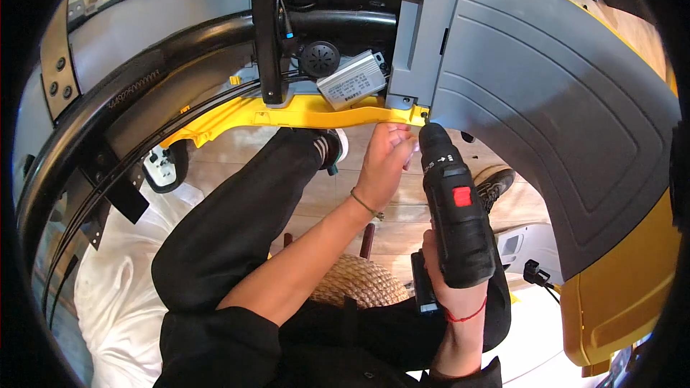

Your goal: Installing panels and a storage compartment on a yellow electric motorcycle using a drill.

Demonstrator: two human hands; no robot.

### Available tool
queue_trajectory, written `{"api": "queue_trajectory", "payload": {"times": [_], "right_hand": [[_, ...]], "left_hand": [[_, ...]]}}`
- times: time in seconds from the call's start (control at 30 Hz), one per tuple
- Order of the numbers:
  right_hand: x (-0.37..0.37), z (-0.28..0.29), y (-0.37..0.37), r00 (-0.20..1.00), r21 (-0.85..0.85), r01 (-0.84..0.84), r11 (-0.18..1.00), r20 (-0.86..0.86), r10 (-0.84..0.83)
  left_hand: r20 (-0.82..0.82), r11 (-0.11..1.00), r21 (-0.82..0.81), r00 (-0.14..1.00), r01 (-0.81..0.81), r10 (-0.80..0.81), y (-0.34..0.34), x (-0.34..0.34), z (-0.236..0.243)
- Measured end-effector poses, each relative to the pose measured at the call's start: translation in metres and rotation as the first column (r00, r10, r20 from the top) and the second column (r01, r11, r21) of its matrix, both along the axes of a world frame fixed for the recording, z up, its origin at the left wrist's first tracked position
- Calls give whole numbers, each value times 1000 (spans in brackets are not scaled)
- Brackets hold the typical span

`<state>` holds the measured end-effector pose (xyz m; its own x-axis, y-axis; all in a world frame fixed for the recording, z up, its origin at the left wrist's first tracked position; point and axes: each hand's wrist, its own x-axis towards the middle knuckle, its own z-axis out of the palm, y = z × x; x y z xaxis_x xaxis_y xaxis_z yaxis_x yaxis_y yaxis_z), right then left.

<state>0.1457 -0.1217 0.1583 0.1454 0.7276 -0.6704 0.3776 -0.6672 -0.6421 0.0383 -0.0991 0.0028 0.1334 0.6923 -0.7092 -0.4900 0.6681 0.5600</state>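
Note:
My right hand (433, 259) grips a black cordless drill (460, 223) with a red button on its body. The drill's nose points away from me, and its tip meets a dark screw (425, 115) at the right end of the yellow trim strip (287, 113). Just left of the drill's nose, my left hand (388, 162) is closed, its fingers curled against the strip's near edge; what they hold, if anything, is hidden. A grey plastic panel piece (424, 36) meets the strip's end, beside a large grey curved panel (532, 93).
Behind the strip lie a silver metal box (353, 80), a round black speaker-like part (320, 59) and a thick black tube (215, 31). Black cables (136, 158) run along the left. A person in white trousers (115, 280) is close on my left. A woven stool (359, 280) stands below my arms.

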Motion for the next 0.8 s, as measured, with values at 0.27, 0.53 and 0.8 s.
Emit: {"api": "queue_trajectory", "payload": {"times": [0.27,0.53,0.8], "right_hand": [[2,-17,-13,984,97,-150,984,109,139],[5,13,-15,983,179,-160,971,119,141],[18,9,-56,975,53,-203,978,97,197]], "left_hand": [[-15,1000,-23,1000,4,-4,-2,2,-8],[-83,995,-95,997,-13,5,3,2,-3],[-38,992,-101,997,-70,67,2,2,-15]]}}
